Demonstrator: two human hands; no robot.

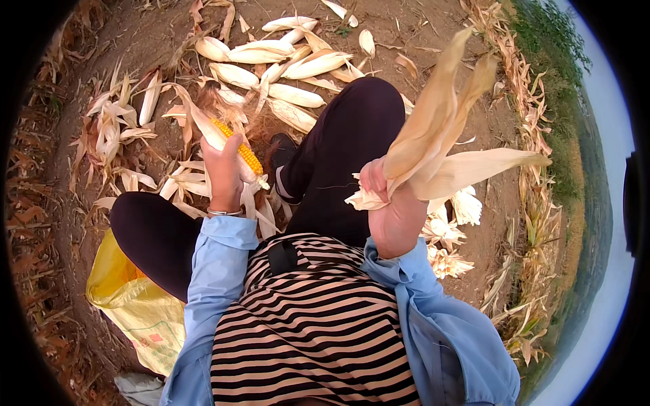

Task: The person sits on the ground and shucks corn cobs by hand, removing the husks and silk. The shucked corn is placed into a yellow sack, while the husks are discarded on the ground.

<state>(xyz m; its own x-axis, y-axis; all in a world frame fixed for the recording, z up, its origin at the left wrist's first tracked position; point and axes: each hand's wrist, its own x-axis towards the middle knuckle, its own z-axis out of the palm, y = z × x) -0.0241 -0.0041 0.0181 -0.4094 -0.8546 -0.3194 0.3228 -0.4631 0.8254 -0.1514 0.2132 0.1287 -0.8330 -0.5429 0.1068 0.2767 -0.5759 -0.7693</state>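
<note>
My left hand [223, 165] grips an ear of corn [244, 152] upright at a slant. Yellow kernels show along one side, and pale husk still covers the other side, its dry tip trailing up and left. In my right hand [391, 208] is a bunch of dry corn husk leaves [431, 122], held at their torn base and fanning up and to the right. The two hands are well apart, on either side of my bent knee. Beyond them, several unhusked ears of corn [299, 95] lie in a loose pile on the soil.
A yellow woven sack [147, 309] stands open by my left leg. Stripped husks [109, 132] lie on the ground at the left, and more husk pieces [447, 228] beside my right wrist. Dry corn stalks [533, 223] line the right edge, with green plants behind.
</note>
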